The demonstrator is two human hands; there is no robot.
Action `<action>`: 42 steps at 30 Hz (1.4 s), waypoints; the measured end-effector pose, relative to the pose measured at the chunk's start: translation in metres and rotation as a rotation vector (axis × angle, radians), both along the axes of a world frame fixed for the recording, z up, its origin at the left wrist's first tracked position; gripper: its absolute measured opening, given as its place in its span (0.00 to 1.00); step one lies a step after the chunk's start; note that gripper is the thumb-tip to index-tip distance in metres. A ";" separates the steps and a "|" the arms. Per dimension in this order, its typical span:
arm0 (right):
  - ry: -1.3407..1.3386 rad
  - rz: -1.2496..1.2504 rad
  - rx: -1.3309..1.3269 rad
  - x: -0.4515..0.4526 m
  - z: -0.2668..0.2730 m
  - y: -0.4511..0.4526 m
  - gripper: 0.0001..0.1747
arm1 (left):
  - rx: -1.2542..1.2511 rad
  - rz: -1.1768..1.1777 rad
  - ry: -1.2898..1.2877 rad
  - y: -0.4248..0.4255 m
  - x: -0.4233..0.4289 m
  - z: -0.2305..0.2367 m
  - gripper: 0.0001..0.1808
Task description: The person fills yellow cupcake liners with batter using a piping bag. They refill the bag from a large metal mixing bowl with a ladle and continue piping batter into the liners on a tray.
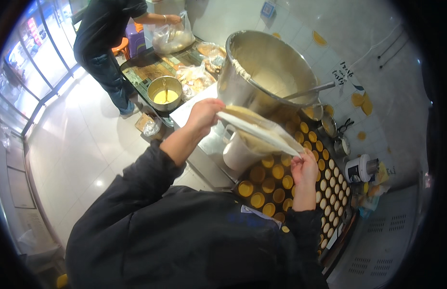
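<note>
My left hand [205, 115] pinches the upper left end of a pale, partly see-through bag [261, 130]. The bag's lower right end is gripped by my right hand [304, 168], so it stretches slantwise between them. Whether the bag holds anything is hard to tell. Just below it is a white plastic jug [239, 151]. Behind stands a large steel mixing bowl [234, 90] with pale batter inside and a metal utensil [313, 90] leaning on its rim. On the right, a dark griddle with round moulds [313, 155] bears many small round cakes, some golden and some pale.
A steel bowl of yellow liquid [155, 102] and clear bags of food [198, 77] sit on a patterned table [136, 68]. A co-worker [104, 47] reaches into a plastic bag [173, 39] there. A white tub [357, 169] and metal pots [328, 126] line the griddle's far side.
</note>
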State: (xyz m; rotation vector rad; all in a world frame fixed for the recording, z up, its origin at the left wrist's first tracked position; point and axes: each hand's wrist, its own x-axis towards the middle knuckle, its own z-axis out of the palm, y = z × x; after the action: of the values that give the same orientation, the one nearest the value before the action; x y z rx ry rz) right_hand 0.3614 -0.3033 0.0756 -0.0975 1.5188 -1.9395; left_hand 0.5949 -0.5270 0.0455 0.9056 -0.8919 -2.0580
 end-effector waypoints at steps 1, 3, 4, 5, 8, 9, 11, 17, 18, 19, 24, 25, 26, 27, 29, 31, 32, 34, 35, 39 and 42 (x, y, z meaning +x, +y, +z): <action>0.013 0.048 -0.041 -0.001 0.001 0.000 0.18 | -0.070 0.005 -0.013 0.000 -0.002 0.001 0.05; 0.037 0.062 -0.074 -0.003 0.003 -0.001 0.18 | -0.124 -0.004 -0.015 -0.007 -0.002 0.004 0.05; 0.042 0.128 -0.069 -0.003 0.002 -0.003 0.18 | -0.097 -0.007 -0.055 -0.010 -0.002 0.005 0.06; 0.059 0.159 -0.058 -0.004 0.001 -0.004 0.17 | -0.068 -0.007 -0.075 -0.014 -0.002 0.006 0.06; 0.005 0.097 -0.043 -0.006 -0.005 -0.007 0.14 | -0.021 -0.016 -0.041 -0.021 0.003 0.002 0.08; -0.016 0.058 -0.043 -0.005 -0.009 -0.008 0.13 | 0.012 0.006 -0.027 -0.021 0.005 -0.001 0.08; -0.076 0.046 -0.047 -0.005 -0.016 -0.008 0.13 | 0.056 -0.002 0.027 -0.024 0.007 -0.010 0.09; -0.247 -0.012 -0.140 0.006 -0.038 -0.019 0.12 | 0.209 0.045 0.043 -0.023 0.014 -0.027 0.08; -0.275 -0.028 -0.131 0.007 -0.040 -0.018 0.11 | 0.186 0.069 0.066 -0.019 0.016 -0.024 0.09; -0.298 -0.032 -0.140 0.008 -0.041 -0.017 0.10 | 0.183 0.076 0.080 -0.013 0.016 -0.018 0.11; -0.311 -0.043 -0.159 0.012 -0.043 -0.013 0.11 | -1.483 0.237 -0.492 0.049 -0.016 0.021 0.35; -0.311 -0.026 -0.169 0.014 -0.043 -0.012 0.11 | -1.660 -0.009 -0.428 0.061 -0.033 0.026 0.41; -0.297 -0.023 -0.173 0.015 -0.043 -0.011 0.12 | -1.800 -0.149 -0.582 0.074 -0.048 0.028 0.48; -0.287 0.009 -0.197 0.015 -0.043 -0.009 0.12 | -1.886 -0.236 -0.653 0.078 -0.060 0.028 0.51; -0.232 0.058 -0.262 0.016 -0.044 0.000 0.16 | -1.948 -0.344 -0.772 0.076 -0.080 0.024 0.33; -0.110 0.176 -0.326 0.016 -0.047 0.011 0.20 | -1.838 -0.656 -0.890 0.068 -0.092 0.020 0.20; -0.016 0.251 -0.348 0.017 -0.051 0.016 0.23 | -1.920 -0.460 -0.849 0.067 -0.092 0.018 0.10; 0.121 0.236 -0.291 0.020 -0.061 0.021 0.34 | -1.908 -0.478 -0.821 0.064 -0.094 0.020 0.09; 0.271 0.308 -0.273 0.021 -0.066 0.019 0.35 | -1.905 -0.506 -0.815 0.063 -0.095 0.023 0.09; 0.594 0.402 0.023 0.027 -0.079 -0.002 0.38 | -1.825 -0.533 -0.833 0.065 -0.100 0.037 0.07; 0.661 0.426 0.051 0.030 -0.080 -0.026 0.30 | -1.776 -0.580 -0.826 0.066 -0.101 0.042 0.06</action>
State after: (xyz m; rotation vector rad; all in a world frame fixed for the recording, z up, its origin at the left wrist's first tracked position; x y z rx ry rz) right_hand 0.3914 -0.3294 -0.0044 -1.0379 1.7591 -1.5864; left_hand 0.4942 -0.4610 0.0872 0.3248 -2.8339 -0.3618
